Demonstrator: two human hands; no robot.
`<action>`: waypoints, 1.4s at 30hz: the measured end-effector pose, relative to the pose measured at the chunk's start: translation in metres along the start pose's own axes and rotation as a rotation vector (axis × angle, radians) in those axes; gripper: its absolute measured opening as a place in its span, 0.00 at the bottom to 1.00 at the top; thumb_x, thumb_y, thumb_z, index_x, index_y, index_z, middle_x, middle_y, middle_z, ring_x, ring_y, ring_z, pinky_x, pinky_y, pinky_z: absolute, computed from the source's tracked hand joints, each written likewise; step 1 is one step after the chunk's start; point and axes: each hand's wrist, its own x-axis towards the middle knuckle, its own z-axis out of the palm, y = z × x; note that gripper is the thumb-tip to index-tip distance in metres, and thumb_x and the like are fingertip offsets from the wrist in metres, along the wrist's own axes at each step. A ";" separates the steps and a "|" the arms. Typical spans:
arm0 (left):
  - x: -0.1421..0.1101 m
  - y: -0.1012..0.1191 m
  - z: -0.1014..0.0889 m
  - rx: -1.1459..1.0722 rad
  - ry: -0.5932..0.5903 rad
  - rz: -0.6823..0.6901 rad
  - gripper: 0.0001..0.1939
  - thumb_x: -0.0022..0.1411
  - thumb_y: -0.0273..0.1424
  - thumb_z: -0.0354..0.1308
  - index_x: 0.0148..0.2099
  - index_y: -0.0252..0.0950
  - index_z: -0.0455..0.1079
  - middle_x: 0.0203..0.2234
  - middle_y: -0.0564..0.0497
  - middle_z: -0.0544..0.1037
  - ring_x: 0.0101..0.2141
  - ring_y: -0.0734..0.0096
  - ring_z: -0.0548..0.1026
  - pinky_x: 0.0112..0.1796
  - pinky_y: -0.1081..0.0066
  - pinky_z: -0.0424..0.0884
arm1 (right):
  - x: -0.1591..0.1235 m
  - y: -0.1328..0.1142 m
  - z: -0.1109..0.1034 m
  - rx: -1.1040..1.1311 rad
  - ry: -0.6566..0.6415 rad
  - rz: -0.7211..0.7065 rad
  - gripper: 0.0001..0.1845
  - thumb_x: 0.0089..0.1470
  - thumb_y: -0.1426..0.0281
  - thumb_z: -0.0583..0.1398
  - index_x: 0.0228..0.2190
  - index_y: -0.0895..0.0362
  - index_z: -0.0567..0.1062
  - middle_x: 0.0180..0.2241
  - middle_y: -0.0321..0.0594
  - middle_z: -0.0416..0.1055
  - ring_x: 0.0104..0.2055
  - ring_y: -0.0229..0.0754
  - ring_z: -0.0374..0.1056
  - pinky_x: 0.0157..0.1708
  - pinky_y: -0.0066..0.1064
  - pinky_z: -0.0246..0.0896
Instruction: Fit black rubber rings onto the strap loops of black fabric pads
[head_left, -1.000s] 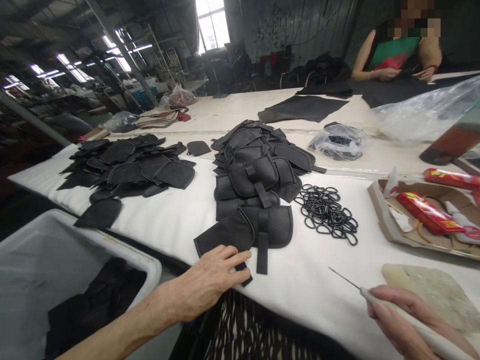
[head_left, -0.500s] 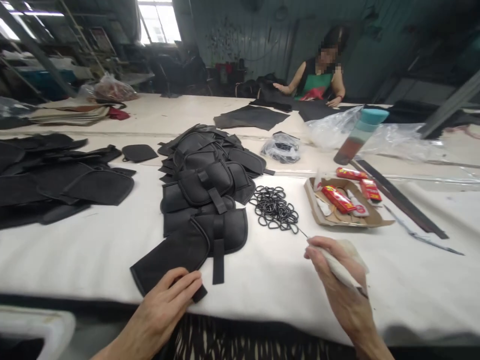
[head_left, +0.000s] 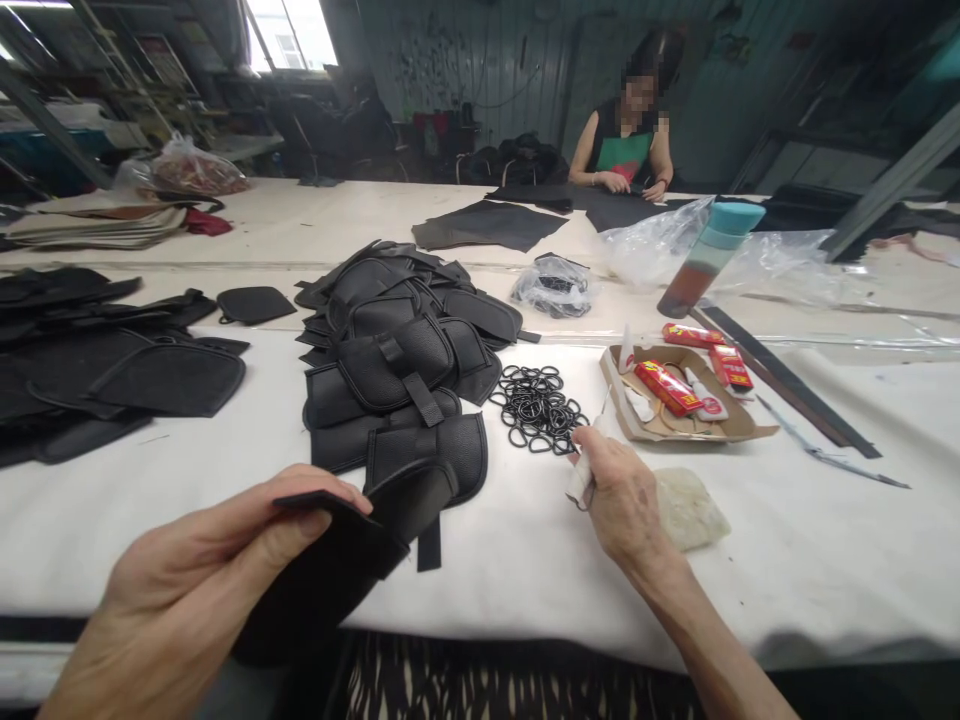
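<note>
My left hand (head_left: 202,560) is closed, pinching a black leather-look piece (head_left: 322,580) with piped edging between thumb and fingers. That piece is lifted and folded over at the table's front edge. It overlaps the nearest of the finished-looking black pieces (head_left: 397,360), piled in the middle, some with straps. My right hand (head_left: 619,490) is closed around a thin-pointed awl (head_left: 580,485) with a pale handle, its shaft now tilted upward. The right fingertips are at the near edge of a heap of black D-shaped rings (head_left: 536,408); whether they pinch a ring is hidden.
A cardboard tray (head_left: 694,432) holds red boxes and small tubes. Nearby are a pale wax-like block (head_left: 690,510), a tilted bottle (head_left: 709,260) and a long dark strip (head_left: 795,385). More black pieces (head_left: 135,370) lie at left. A co-worker (head_left: 626,150) handles black material across the table.
My left hand has raised the black piece off the table and folded it up. My right hand has moved to the rings, and the awl has swung upward. The view has turned right.
</note>
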 end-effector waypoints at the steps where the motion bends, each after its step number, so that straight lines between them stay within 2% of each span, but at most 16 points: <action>1: 0.005 0.004 0.001 -0.106 -0.038 -0.099 0.07 0.55 0.36 0.56 0.31 0.45 0.75 0.27 0.58 0.79 0.26 0.65 0.76 0.20 0.71 0.73 | 0.002 0.000 0.001 -0.017 -0.011 0.005 0.12 0.51 0.81 0.51 0.35 0.57 0.69 0.23 0.38 0.67 0.28 0.42 0.62 0.29 0.29 0.50; 2: 0.010 0.005 0.004 -0.212 -0.086 -0.187 0.08 0.55 0.38 0.57 0.30 0.43 0.75 0.27 0.55 0.79 0.26 0.64 0.76 0.21 0.71 0.73 | 0.003 0.000 0.003 -0.039 -0.025 0.008 0.13 0.49 0.82 0.51 0.35 0.58 0.69 0.22 0.37 0.66 0.28 0.42 0.61 0.29 0.29 0.49; 4: 0.020 0.004 0.016 -0.307 -0.181 -0.229 0.09 0.55 0.38 0.57 0.30 0.41 0.75 0.27 0.52 0.79 0.28 0.64 0.76 0.25 0.70 0.74 | 0.004 -0.001 0.005 -0.092 -0.049 0.010 0.14 0.47 0.84 0.51 0.33 0.58 0.68 0.22 0.37 0.66 0.27 0.42 0.60 0.28 0.29 0.48; 6: 0.026 -0.002 0.035 -0.229 -0.218 -0.141 0.08 0.56 0.36 0.56 0.33 0.41 0.76 0.28 0.52 0.78 0.31 0.65 0.76 0.31 0.71 0.74 | 0.005 -0.003 0.007 -0.151 -0.063 0.003 0.15 0.47 0.86 0.50 0.31 0.57 0.68 0.22 0.38 0.66 0.27 0.43 0.59 0.28 0.30 0.46; 8: 0.029 -0.009 0.055 -0.068 -0.211 0.002 0.09 0.57 0.34 0.55 0.36 0.41 0.75 0.30 0.52 0.77 0.33 0.67 0.74 0.35 0.71 0.72 | 0.006 -0.006 0.008 -0.210 -0.072 -0.010 0.15 0.48 0.86 0.49 0.29 0.56 0.68 0.23 0.39 0.66 0.27 0.44 0.58 0.28 0.31 0.45; 10: 0.026 -0.016 0.074 0.059 -0.183 0.109 0.10 0.59 0.32 0.52 0.37 0.40 0.75 0.28 0.52 0.75 0.31 0.70 0.73 0.33 0.72 0.70 | 0.007 -0.009 0.010 -0.259 -0.081 -0.022 0.15 0.48 0.87 0.49 0.29 0.56 0.67 0.23 0.40 0.66 0.28 0.44 0.58 0.28 0.32 0.44; 13: 0.018 -0.019 0.091 0.137 -0.111 0.144 0.12 0.61 0.31 0.49 0.38 0.38 0.74 0.27 0.52 0.75 0.30 0.70 0.73 0.33 0.72 0.69 | 0.008 -0.013 0.010 -0.312 -0.095 -0.031 0.15 0.50 0.86 0.50 0.29 0.56 0.68 0.24 0.42 0.67 0.28 0.45 0.59 0.29 0.33 0.44; 16: 0.012 -0.016 0.097 0.119 -0.114 0.039 0.11 0.61 0.32 0.49 0.36 0.36 0.72 0.27 0.51 0.77 0.29 0.69 0.74 0.33 0.72 0.68 | 0.009 -0.016 0.010 -0.346 -0.109 -0.028 0.14 0.51 0.86 0.51 0.30 0.56 0.69 0.24 0.41 0.67 0.28 0.45 0.60 0.29 0.33 0.44; 20: 0.006 -0.012 0.102 0.065 -0.194 -0.151 0.12 0.60 0.34 0.49 0.27 0.37 0.67 0.16 0.55 0.70 0.19 0.72 0.69 0.24 0.74 0.64 | 0.010 -0.020 0.010 -0.363 -0.127 -0.035 0.15 0.51 0.85 0.50 0.31 0.56 0.69 0.23 0.42 0.67 0.28 0.45 0.61 0.28 0.33 0.45; 23: 0.001 -0.013 0.106 0.018 -0.200 -0.215 0.12 0.59 0.35 0.50 0.25 0.37 0.64 0.13 0.57 0.65 0.17 0.74 0.66 0.21 0.75 0.61 | 0.011 -0.021 0.009 -0.359 -0.133 -0.037 0.15 0.51 0.86 0.50 0.31 0.57 0.70 0.24 0.43 0.68 0.28 0.46 0.62 0.28 0.34 0.45; 27: -0.003 -0.014 0.108 -0.059 -0.219 -0.302 0.12 0.58 0.35 0.49 0.25 0.37 0.64 0.13 0.57 0.64 0.16 0.75 0.64 0.20 0.75 0.59 | 0.007 -0.017 -0.001 -0.340 -0.121 -0.014 0.15 0.49 0.86 0.50 0.32 0.57 0.69 0.23 0.42 0.67 0.28 0.47 0.63 0.28 0.33 0.48; 29: -0.003 -0.014 0.107 -0.111 -0.235 -0.349 0.12 0.58 0.36 0.50 0.25 0.36 0.65 0.13 0.57 0.65 0.16 0.75 0.64 0.19 0.76 0.59 | 0.002 -0.015 -0.011 -0.181 -0.095 0.052 0.14 0.49 0.83 0.51 0.34 0.56 0.68 0.24 0.40 0.68 0.28 0.45 0.64 0.28 0.32 0.51; 32: -0.002 -0.015 0.108 -0.211 -0.267 -0.414 0.10 0.57 0.35 0.51 0.26 0.36 0.66 0.14 0.58 0.65 0.17 0.76 0.64 0.20 0.76 0.60 | -0.003 -0.015 -0.025 0.397 -0.096 0.195 0.06 0.53 0.73 0.55 0.36 0.53 0.65 0.30 0.37 0.71 0.31 0.42 0.68 0.30 0.31 0.59; 34: -0.002 -0.015 0.111 -0.286 -0.279 -0.444 0.09 0.56 0.34 0.52 0.29 0.35 0.69 0.14 0.58 0.64 0.17 0.77 0.63 0.20 0.77 0.60 | -0.004 -0.019 -0.029 0.726 -0.148 0.253 0.07 0.53 0.66 0.58 0.34 0.52 0.64 0.32 0.36 0.72 0.33 0.41 0.69 0.34 0.31 0.62; 36: -0.003 -0.015 0.113 -0.339 -0.283 -0.465 0.09 0.55 0.34 0.53 0.32 0.35 0.70 0.13 0.59 0.64 0.16 0.77 0.62 0.19 0.78 0.59 | -0.004 -0.024 -0.030 0.880 -0.179 0.280 0.10 0.51 0.63 0.60 0.33 0.53 0.64 0.32 0.36 0.72 0.34 0.41 0.69 0.36 0.32 0.63; 42: -0.005 -0.008 0.120 -0.382 -0.344 -0.524 0.13 0.57 0.37 0.52 0.35 0.34 0.73 0.09 0.58 0.64 0.12 0.77 0.61 0.17 0.77 0.57 | 0.002 -0.039 -0.024 1.094 -0.158 0.309 0.13 0.50 0.64 0.62 0.33 0.52 0.64 0.32 0.35 0.71 0.33 0.38 0.65 0.37 0.33 0.62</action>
